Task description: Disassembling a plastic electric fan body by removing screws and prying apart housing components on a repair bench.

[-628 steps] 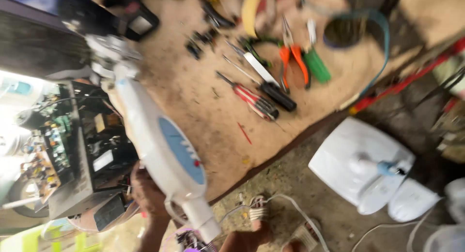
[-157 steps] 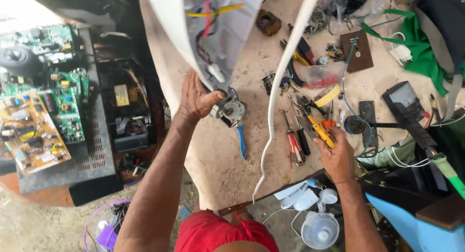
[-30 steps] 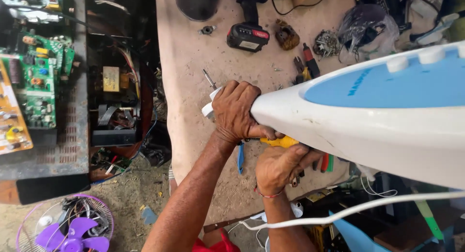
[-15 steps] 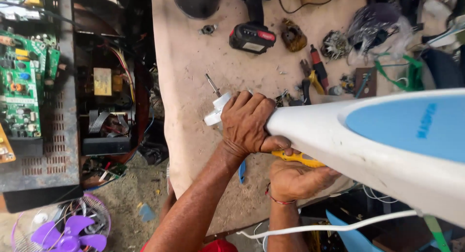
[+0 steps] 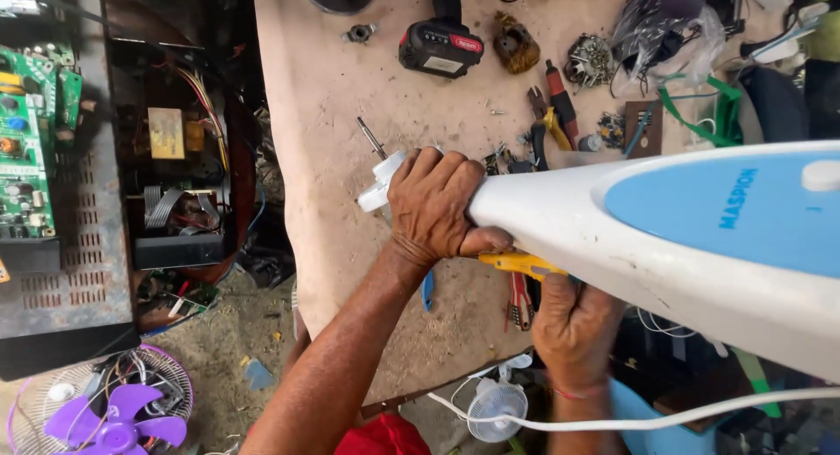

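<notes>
My left hand (image 5: 437,206) is wrapped around the narrow neck of a white fan body (image 5: 665,236) with a light blue oval panel. The body reaches across the right half of the view, held over a worn wooden workbench (image 5: 324,96). A white motor end with a thin metal shaft (image 5: 378,162) sticks out past my left fingers. My right hand (image 5: 573,332) is under the body, closed on a yellow-handled tool (image 5: 521,264) whose tip is hidden. A white cord (image 5: 612,420) runs along the bottom.
On the bench lie a black and red battery pack (image 5: 442,48), pliers and screwdrivers (image 5: 551,118) and small motor parts (image 5: 591,61). Open electronics with green circuit boards (image 5: 35,122) stand on the left. A purple fan blade in a wire guard (image 5: 105,411) lies on the floor.
The fan body has swung lower and to the right. My right hand with the yellow-handled tool has shifted right, under the body. My left hand keeps its hold on the neck.
</notes>
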